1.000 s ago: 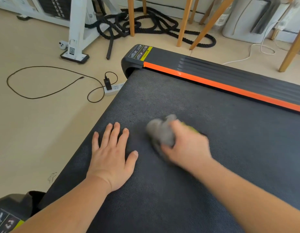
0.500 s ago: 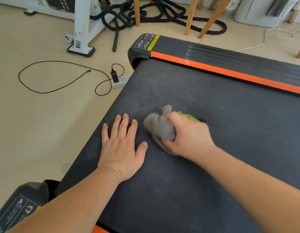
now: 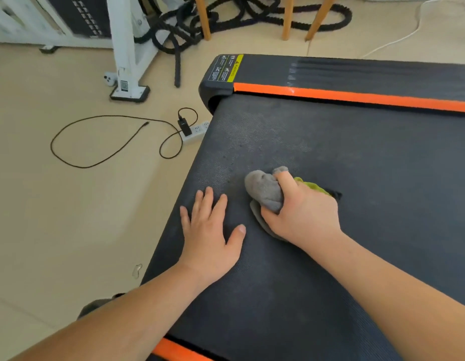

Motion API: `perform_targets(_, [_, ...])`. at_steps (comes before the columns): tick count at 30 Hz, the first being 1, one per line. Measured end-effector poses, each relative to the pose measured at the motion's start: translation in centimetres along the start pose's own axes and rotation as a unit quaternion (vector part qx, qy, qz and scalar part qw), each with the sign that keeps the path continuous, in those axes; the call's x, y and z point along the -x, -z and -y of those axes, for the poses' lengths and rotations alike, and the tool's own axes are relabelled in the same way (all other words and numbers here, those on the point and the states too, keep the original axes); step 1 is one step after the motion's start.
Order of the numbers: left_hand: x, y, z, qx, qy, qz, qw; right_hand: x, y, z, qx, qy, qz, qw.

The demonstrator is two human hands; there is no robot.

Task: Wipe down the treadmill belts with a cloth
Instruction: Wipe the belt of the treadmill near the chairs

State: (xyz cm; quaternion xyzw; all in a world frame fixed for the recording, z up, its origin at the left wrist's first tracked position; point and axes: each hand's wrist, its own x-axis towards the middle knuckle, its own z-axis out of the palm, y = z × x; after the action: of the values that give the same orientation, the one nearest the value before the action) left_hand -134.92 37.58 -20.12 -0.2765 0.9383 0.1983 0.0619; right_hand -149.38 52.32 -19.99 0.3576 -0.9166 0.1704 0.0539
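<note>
Right hand clamped around bunched grey cloth, pressed on dark treadmill belt. Left hand flat, fingers spread, just beside the cloth.

Matt textured rubber belt, soft grey cloth, glossy orange side strip

Belt bare ahead & to the right up to orange strip; left hand flat beside cloth blocks leftward pass.
</note>
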Motion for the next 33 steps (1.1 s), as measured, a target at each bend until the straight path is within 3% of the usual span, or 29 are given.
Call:
perform_targets(4, [0.4,1.8,-0.2,0.061,-0.045,0.021,0.997,1.7,0.6,3.4,-0.013,-0.082,0.025,0.996])
perform_targets(7, [0.8,3.6,0.7,0.094,-0.107,0.048,0.989,5.3,0.5,7.9,-0.040,-0.066,0.052,0.996])
perform_targets(13, [5.8,5.7,4.2,0.025,-0.293,0.065,0.954,9.0,0.4,11.5,-0.014,-0.072,0.085,0.994])
perform_targets(15, [8.0,5.5,4.6,-0.005,-0.372,0.055,0.927,8.8,1.8,11.6,-0.037,-0.065,0.155,0.985])
perform_targets(16, [8.5,5.3,4.6,-0.021,-0.389,0.068,0.919,8.4,3.1,11.7,-0.104,-0.040,0.211,0.971])
perform_targets(18, [9.3,5.2,3.9,-0.042,-0.379,0.097,0.919,8.9,6.5,11.9,-0.336,-0.089,0.325,0.880])
perform_targets(20, [9.6,5.4,2.4,-0.080,-0.362,0.076,0.926,10.0,9.8,11.8,-0.465,-0.237,0.309,0.795])
perform_targets(22, [9.4,5.7,1.2,-0.121,-0.316,0.079,0.938,11.3,12.0,11.6,-0.496,-0.394,0.236,0.737])
perform_targets(23, [9.2,6.1,1.0,-0.144,-0.283,0.091,0.944,11.6,12.8,11.8,-0.471,-0.434,0.195,0.743])
perform_targets(25, [8.9,6.6,0.6,-0.174,-0.242,0.110,0.948,11.9,13.6,11.7,-0.348,-0.444,0.167,0.809])
perform_targets(26, [8.9,6.7,0.5,-0.177,-0.228,0.122,0.950,12.0,14.2,12.0,-0.300,-0.426,0.177,0.835])
perform_targets(28, [9.3,7.1,0.5,-0.173,-0.212,0.142,0.951,11.7,15.2,12.4,-0.275,-0.401,0.234,0.842])
perform_targets(30, [9.8,7.1,1.2,-0.217,-0.232,0.116,0.941,11.2,16.3,13.6,-0.277,-0.367,0.316,0.830])
perform_targets(33, [9.3,7.5,2.4,-0.279,-0.344,0.026,0.896,10.6,16.4,14.7,-0.182,-0.276,0.363,0.871])
